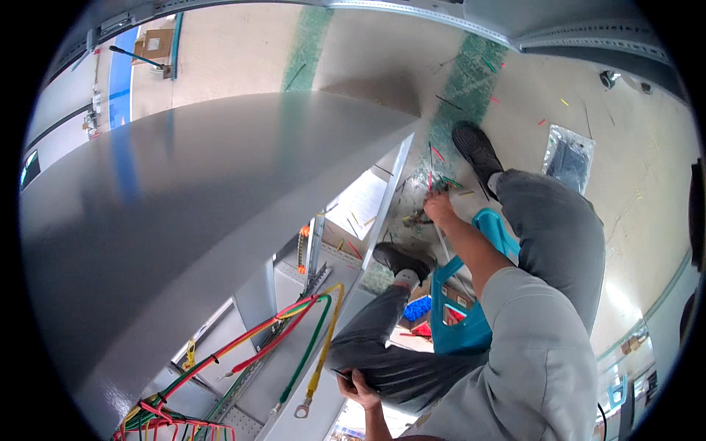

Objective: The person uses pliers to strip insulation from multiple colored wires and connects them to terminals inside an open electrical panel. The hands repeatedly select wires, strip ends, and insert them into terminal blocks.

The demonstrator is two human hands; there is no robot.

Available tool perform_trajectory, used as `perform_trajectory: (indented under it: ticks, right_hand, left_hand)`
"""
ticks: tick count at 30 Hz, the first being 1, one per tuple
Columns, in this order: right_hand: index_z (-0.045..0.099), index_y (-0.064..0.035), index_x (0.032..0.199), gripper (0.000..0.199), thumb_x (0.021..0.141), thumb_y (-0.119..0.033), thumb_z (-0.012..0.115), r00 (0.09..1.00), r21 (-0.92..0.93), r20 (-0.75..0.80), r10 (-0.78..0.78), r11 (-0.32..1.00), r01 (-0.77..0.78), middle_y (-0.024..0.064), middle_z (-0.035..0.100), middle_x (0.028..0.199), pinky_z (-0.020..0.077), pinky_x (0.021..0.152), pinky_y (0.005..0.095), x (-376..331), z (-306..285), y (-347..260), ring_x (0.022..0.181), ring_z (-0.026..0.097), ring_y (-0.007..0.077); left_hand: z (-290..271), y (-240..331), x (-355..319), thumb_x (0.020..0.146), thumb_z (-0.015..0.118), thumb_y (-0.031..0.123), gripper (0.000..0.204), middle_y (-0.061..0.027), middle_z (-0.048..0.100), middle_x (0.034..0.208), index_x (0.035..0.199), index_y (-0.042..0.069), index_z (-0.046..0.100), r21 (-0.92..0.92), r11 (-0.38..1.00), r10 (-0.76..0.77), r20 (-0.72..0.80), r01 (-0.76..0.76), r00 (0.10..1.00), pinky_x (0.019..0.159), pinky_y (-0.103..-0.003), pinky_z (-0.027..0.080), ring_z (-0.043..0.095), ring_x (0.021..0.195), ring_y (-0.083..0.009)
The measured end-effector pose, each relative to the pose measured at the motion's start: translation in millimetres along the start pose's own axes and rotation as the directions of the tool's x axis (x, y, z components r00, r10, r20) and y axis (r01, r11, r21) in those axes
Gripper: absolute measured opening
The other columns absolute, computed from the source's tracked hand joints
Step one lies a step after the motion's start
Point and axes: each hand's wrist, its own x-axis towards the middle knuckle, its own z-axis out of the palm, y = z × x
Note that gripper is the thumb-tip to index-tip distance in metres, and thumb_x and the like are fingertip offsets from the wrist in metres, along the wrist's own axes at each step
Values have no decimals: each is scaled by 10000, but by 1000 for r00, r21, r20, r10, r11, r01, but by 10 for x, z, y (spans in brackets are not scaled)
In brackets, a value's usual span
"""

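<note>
Grey cloth from the person's shirt (529, 345) is closest, down at the lower right. Close by on the left is a big, smooth, shiny grey panel (213, 220).

Below the panel hang thick wires: a red wire (276, 348), a green wire (312, 349) and a yellow wire (326, 338). The yellow one ends in a flat metal ring (301, 411).

The left hand (359, 388) is beside the left knee, with its fingers bent. A small dark thing (343, 375) shows at its fingertips, but I cannot tell if the hand grips it.

Between the two legs is a blue-green plastic stool (460, 334). Next to it are some blue bits (418, 309) and red bits (421, 329).

Farther out, the right hand (440, 209) reaches down near the floor between two dark shoes. Its fingers point at a little messy clump (416, 218) on the floor, right beside them. I cannot tell if the hand is pinching any of it. A thin pink strip (430, 181) sticks up just past the fingers.

More small coloured scraps lie around on the floor (537, 88). A clear bag (569, 158) with something dark inside lies past the right leg. Far off at the upper left sits a brown box (154, 44).
</note>
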Motion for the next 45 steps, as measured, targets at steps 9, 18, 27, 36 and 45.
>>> perform_trajectory:
  ticks: [9,18,27,36,45]
  right_hand:
    - [782,-39,868,158,752,-86,685,933,258,353,-69,966,-27,133,756,903,582,775,439,-368,-348,-120,860,736,312]
    - [631,-4,695,89,758,-49,677,587,676,712,-386,150,-721,160,635,656,584,529,432,-1103,-1736,-534,604,689,315]
    - [480,-93,838,156,886,-46,620,683,909,149,-715,-173,-379,92,581,707,483,479,372,-3138,-4451,-1149,562,595,252]
    - [424,-116,837,182,898,-30,572,388,823,-227,-893,-389,-414,77,531,716,443,442,347,-4590,-4715,-1737,540,557,230]
    - [381,-115,813,256,884,-35,615,278,786,-258,-925,-368,-496,94,537,696,426,391,351,-4952,-4934,-1974,516,569,240]
  left_hand:
    - [-24,10,-16,951,625,157,181,-35,560,854,964,-19,580,1,1000,3,55,-3,998,786,-300,409,499,831,-153]
    - [-386,-28,624,969,651,221,202,51,493,744,892,45,587,-252,960,-86,138,119,987,586,-262,362,423,696,-56]
    - [-147,174,-54,975,697,225,204,-15,627,818,915,46,622,-779,627,103,109,21,989,665,-287,496,597,747,-100]
    - [-1006,1164,-925,994,657,148,169,10,564,766,891,50,565,-915,368,483,35,-166,875,588,-252,413,512,670,-81]
    - [-1636,668,-811,990,676,236,408,-78,695,1025,1322,4,624,-493,571,372,-558,-657,742,603,-215,448,495,635,-45]
